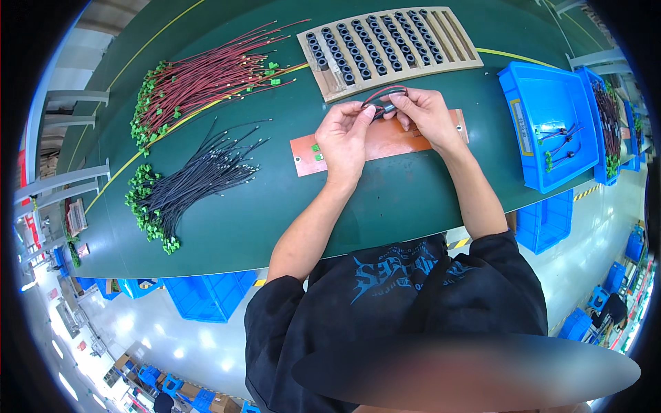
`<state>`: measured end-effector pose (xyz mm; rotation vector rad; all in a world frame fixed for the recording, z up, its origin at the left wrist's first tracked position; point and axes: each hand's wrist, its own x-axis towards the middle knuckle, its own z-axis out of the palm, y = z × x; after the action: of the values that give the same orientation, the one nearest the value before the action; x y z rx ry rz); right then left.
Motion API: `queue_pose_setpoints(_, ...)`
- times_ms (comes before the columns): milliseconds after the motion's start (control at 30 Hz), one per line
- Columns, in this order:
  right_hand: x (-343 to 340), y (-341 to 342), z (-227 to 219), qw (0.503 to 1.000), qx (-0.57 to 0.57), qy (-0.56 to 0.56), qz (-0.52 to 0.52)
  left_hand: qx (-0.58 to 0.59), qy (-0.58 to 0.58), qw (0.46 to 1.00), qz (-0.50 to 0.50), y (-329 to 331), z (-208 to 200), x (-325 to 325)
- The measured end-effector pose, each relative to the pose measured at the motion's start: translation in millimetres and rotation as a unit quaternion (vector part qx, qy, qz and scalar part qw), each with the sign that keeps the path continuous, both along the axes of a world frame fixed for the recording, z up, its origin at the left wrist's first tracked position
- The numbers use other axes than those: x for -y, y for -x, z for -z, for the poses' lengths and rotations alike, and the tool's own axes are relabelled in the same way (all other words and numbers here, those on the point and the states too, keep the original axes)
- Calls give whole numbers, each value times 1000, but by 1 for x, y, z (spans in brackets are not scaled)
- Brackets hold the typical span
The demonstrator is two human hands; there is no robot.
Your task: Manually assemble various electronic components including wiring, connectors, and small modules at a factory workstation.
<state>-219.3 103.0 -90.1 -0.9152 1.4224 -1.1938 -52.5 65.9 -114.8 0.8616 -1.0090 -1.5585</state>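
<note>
My left hand (344,138) and my right hand (428,117) meet above an orange-brown board (392,147) on the green table. Between them a red and black wire (384,91) bends in a loop. The fingers of my left hand are closed on this wire. A small dark cylinder (389,108) with the wire at it is pinched in my right hand; my fingers partly cover it. Green connectors (317,153) lie at the board's left end, beside my left hand. Whether they join the held wire is hidden.
A wooden rack (451,38) with rows of black cylinders stands at the back. On the left lie a bundle of red wires (206,82) and a bundle of black wires (200,179), both with green connectors. A blue bin (551,103) at the right contains a few wired pieces.
</note>
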Motion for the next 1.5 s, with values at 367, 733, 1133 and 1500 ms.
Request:
queue_pose_setpoints(367, -1, 3, 3, 1000, 13, 4, -12, 105, 56, 992, 51, -4, -10, -4)
queue_pose_setpoints(733, -2, 4, 5, 997, -24, 66, -41, 101, 142, 984, 47, -8, 3, -4)
queue_pose_setpoints(1133, -4, -4, 7, 995, -16, 99, 2, 93, 84, 991, 51, -9, 10, -3)
queue_pose_setpoints(1500, -2, 1, 6, 995, -73, 73, -4, 90, 120, 988, 43, -11, 3, -4)
